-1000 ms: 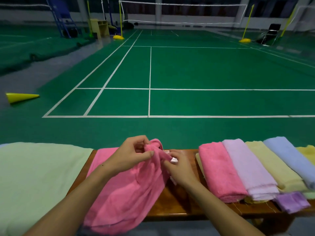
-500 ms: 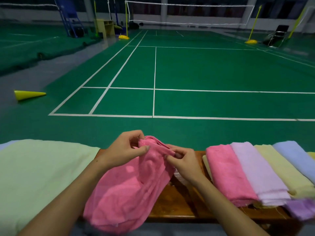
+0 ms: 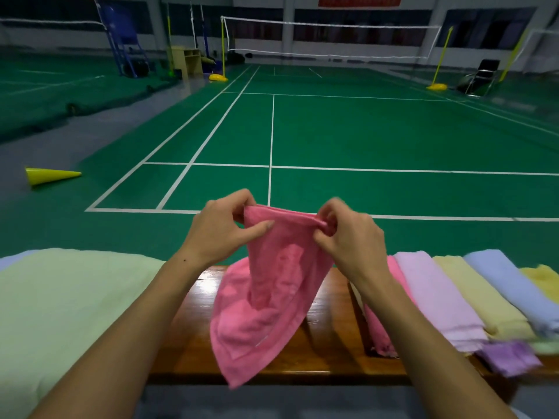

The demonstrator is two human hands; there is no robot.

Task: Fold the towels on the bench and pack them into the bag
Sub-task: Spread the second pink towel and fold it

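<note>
Head view: pink towel (image 3: 272, 297) is hanging in the air over the wooden bench (image 3: 329, 300), its top hem stretched between two hands, its lower part drooping in a loose, crumpled point toward the bench's near edge. Left hand (image 3: 220, 231) is pinching one end of the hem between thumb and curled fingers; right hand (image 3: 348, 234) is pinching the other end the same way, fingers closed tight on a small bunch of cloth. Fabric is sagging and creasing freely, so I am judging it soft, light and limp, with no stiffness to hold a fold by itself. Corners along the hem look the right places to hold; a grip mid-cloth would likely let it bunch. Terry surface should not be slipping from fingers.

To the right, other towels are lying side by side on the bench: a second pink towel (image 3: 381, 328), a lilac towel (image 3: 435, 297), a pale yellow towel (image 3: 481, 297), a light blue towel (image 3: 508, 285). Pale green cloth (image 3: 69, 309) is covering the left end; whether it is the bag, I cannot tell. Green badminton court (image 3: 363, 131) beyond.
</note>
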